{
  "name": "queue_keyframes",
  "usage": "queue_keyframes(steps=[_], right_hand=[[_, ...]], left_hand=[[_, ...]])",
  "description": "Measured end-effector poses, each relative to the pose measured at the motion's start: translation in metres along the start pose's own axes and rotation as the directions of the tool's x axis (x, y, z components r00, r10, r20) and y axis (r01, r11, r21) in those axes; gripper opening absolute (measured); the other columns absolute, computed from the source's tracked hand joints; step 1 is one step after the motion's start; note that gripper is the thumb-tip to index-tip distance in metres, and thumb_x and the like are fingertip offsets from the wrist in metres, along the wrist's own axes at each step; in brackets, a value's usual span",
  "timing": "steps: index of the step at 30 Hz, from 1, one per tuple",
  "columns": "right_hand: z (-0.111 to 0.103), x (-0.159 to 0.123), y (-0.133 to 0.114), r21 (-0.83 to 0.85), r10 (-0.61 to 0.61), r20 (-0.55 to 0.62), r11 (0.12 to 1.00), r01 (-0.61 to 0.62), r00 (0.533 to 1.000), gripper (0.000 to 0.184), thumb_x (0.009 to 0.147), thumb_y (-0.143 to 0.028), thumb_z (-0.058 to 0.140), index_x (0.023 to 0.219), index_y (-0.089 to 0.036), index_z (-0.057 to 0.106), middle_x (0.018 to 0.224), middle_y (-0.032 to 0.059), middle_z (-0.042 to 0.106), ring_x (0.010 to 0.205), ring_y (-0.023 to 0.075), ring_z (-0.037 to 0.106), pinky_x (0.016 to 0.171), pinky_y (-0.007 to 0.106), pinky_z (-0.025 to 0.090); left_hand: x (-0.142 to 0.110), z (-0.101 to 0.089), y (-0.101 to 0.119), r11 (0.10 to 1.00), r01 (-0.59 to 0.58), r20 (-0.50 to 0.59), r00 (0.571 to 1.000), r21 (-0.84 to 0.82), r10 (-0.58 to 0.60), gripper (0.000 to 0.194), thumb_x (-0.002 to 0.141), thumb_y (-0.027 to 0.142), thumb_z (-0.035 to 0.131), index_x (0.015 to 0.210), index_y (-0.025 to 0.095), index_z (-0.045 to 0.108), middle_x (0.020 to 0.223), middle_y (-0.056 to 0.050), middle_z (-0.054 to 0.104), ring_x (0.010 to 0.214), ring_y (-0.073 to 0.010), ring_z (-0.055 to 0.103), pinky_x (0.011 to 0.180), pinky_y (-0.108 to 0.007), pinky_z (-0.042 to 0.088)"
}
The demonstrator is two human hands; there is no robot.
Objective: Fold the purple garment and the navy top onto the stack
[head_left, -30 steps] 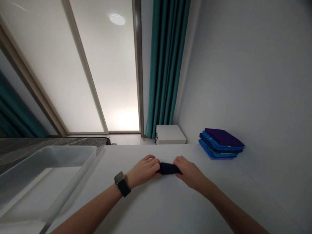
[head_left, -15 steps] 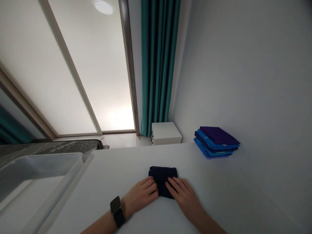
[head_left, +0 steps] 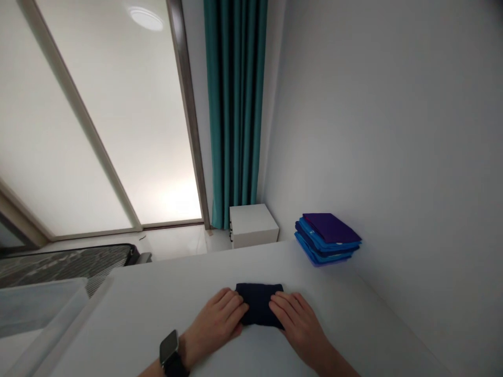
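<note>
A small, dark navy folded cloth [head_left: 260, 305] lies flat in a neat rectangle on the white table [head_left: 157, 293]. My left hand [head_left: 220, 318] is closed on its left edge, fingers curled over the top. On the opposite edge, my right hand [head_left: 295, 323] holds the cloth with its fingertips over the border; the thumb is mostly hidden. A dark smartwatch [head_left: 170, 345] sits on my left wrist.
A stack of folded blue and purple cloths [head_left: 329, 238] stands at the table's far right by the wall. At left is a translucent plastic bin [head_left: 58, 309]. Beyond the table are a white cabinet [head_left: 253, 225], a teal curtain [head_left: 236, 115] and frosted sliding doors [head_left: 129, 115].
Both hands have shifted to the cloth's side edges, the right fingers drawing back from its middle. The cloth looks straighter. The whole view has turned slightly right and up.
</note>
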State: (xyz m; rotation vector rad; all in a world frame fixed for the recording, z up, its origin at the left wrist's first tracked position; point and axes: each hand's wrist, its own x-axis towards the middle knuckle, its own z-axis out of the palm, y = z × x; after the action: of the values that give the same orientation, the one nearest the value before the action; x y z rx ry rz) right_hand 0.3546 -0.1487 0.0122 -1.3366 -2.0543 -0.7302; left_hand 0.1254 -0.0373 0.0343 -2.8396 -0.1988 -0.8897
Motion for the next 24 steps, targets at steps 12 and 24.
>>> queue_keyframes(steps=[12, 24], right_hand=[[-0.081, 0.037, 0.092, -0.192, -0.165, -0.016, 0.968, 0.159, 0.986, 0.023, 0.094, -0.007, 0.042, 0.105, -0.014, 0.061, 0.086, 0.0062, 0.062, 0.086, 0.0179, 0.058, 0.092, 0.041, 0.045], [-0.088, 0.03, 0.224, -0.463, -0.062, 0.137, 0.878, 0.12, 0.989, 0.034, 0.093, -0.007, 0.038, 0.12, -0.014, 0.056, 0.098, 0.0105, 0.059, 0.094, 0.0223, 0.056, 0.09, 0.04, 0.048]], left_hand=[[0.158, 0.035, -0.054, 0.967, -0.215, -0.017, 0.976, 0.138, 0.219, 0.016, 0.086, 0.026, 0.061, 0.098, 0.019, 0.054, 0.099, -0.006, 0.065, 0.092, -0.0222, 0.058, 0.088, -0.04, 0.038], [0.328, 0.098, -0.087, 0.917, -0.323, 0.07, 0.946, 0.233, 0.316, 0.019, 0.085, 0.025, 0.064, 0.1, 0.018, 0.054, 0.108, -0.008, 0.062, 0.102, -0.0238, 0.054, 0.091, -0.039, 0.036]])
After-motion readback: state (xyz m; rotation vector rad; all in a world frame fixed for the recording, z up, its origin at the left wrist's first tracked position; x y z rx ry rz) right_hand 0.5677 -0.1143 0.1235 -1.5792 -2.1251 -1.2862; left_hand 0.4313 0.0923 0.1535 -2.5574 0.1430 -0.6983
